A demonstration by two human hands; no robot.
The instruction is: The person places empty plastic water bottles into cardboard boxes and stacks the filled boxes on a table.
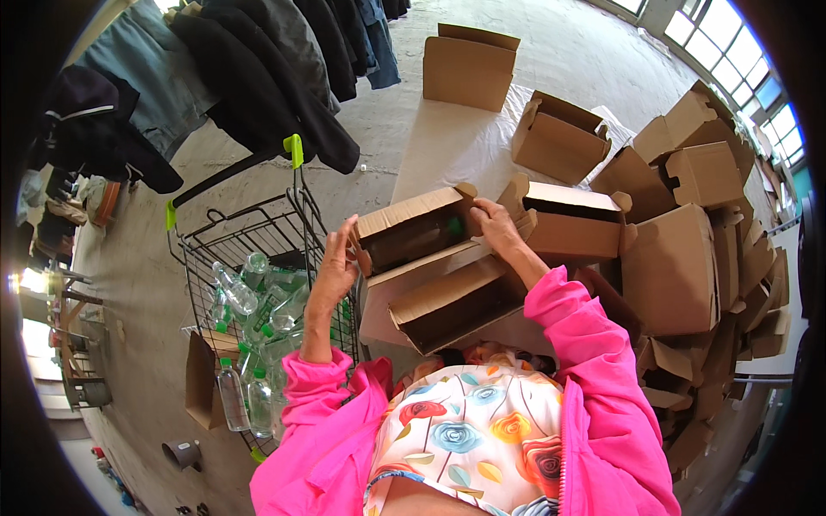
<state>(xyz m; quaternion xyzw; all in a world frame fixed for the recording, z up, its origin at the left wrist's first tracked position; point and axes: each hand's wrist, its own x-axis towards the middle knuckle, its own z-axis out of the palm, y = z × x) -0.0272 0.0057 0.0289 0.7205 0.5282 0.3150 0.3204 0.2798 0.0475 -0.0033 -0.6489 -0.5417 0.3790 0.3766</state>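
At the dial's centre, a cardboard box [404, 242] between my hands

My left hand [337, 258] is clamped on its left end, my right hand [499, 228] on its right, its opening towards me. At five o'clock, just beside it, sits a second open box [447, 291]. Piled cartons [675, 275] lie at three, a wire cart [297, 153] of clear bottles [260, 402] at eight, hanging clothes [232, 86] at ten.

From here I see the left hand [336, 260] and right hand [499, 228] holding opposite ends of an open cardboard box [413, 212]; a wire cart [303, 219] of clear bottles [236, 291] stands left.
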